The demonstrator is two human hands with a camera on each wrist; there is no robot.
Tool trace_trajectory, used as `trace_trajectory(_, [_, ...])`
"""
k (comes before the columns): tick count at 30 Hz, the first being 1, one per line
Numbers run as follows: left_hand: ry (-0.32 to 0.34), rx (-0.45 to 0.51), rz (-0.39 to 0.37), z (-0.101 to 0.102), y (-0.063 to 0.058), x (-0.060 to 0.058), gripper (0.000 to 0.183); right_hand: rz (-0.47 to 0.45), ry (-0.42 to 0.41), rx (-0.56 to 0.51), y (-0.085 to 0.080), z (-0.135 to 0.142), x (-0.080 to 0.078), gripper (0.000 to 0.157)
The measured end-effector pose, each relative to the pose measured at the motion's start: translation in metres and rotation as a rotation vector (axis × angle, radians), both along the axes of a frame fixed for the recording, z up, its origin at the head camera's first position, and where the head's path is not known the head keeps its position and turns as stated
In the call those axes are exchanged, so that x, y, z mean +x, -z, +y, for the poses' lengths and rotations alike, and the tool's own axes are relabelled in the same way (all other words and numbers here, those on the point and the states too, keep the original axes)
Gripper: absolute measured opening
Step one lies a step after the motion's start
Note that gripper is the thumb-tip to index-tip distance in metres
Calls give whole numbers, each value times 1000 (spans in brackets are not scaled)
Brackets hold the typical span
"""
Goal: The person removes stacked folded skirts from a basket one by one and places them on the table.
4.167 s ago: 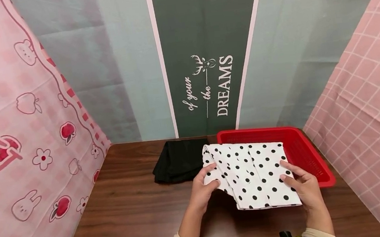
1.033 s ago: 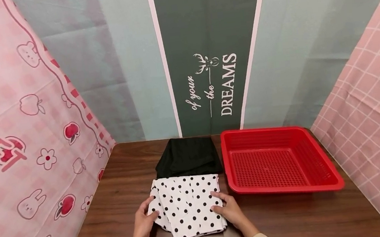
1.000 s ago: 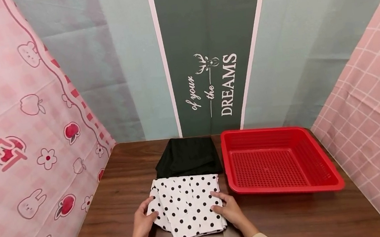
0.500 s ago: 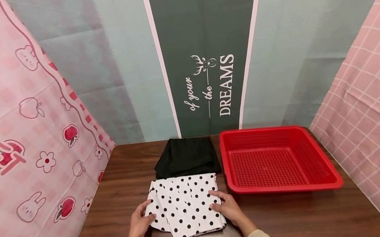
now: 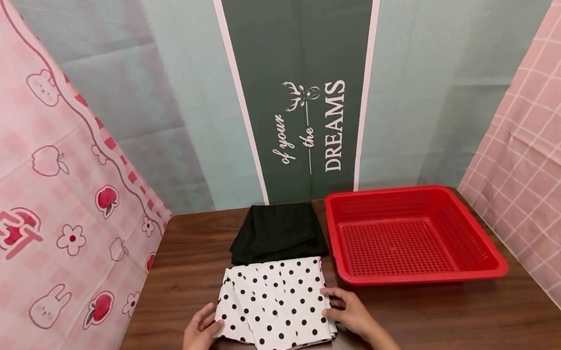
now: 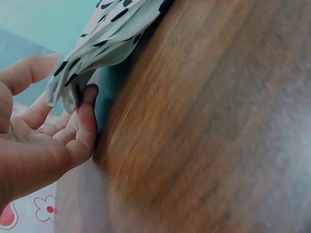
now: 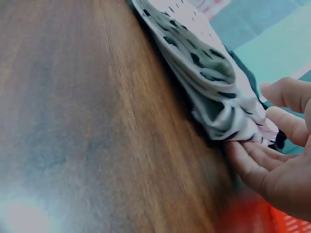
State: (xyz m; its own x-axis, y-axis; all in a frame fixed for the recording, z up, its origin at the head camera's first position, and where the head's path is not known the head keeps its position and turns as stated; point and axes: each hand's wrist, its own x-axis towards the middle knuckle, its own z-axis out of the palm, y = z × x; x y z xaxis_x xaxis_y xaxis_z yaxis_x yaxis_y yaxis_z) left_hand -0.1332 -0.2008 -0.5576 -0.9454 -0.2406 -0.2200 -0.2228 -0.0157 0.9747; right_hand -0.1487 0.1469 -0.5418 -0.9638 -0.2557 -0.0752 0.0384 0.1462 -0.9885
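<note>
A folded white cloth with black dots lies flat on the wooden table, its left part slanting out from under the top fold. At its left edge is my left hand, thumb and fingers spread apart; in the left wrist view the thumb stands off the layered cloth edge while fingertips lie beside and under it. My right hand is at the right edge. In the right wrist view its fingertips touch the cloth's stacked folds low down, and the thumb is raised clear of them.
Just behind the dotted cloth lies a folded black cloth. A red plastic basket with a perforated floor stands at the right, nothing in it. Fabric curtains rise along the back and both sides of the wooden table.
Earlier the dotted cloth was held up before the basket; it was then laid down in front of the black cloth. Over the last half second both hands have loosened and drawn slightly outward.
</note>
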Motion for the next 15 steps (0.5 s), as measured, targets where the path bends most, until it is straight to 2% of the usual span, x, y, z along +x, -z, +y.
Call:
trace_trajectory(3, [-6,-39,12,-2,-5,2,52,39,-25,11,8,7,2,42])
trace_trajectory(6, [-4,-91,18,-2,-11,2,50,82,-86,30,10,15,3,41])
trace_trajectory(10, [-4,-125,40,1,-20,1,49,111,-175,44,-3,25,5,41])
trace_trajectory(15, [38,-137,99,4,-31,0,49,131,-210,58,-21,38,5,44])
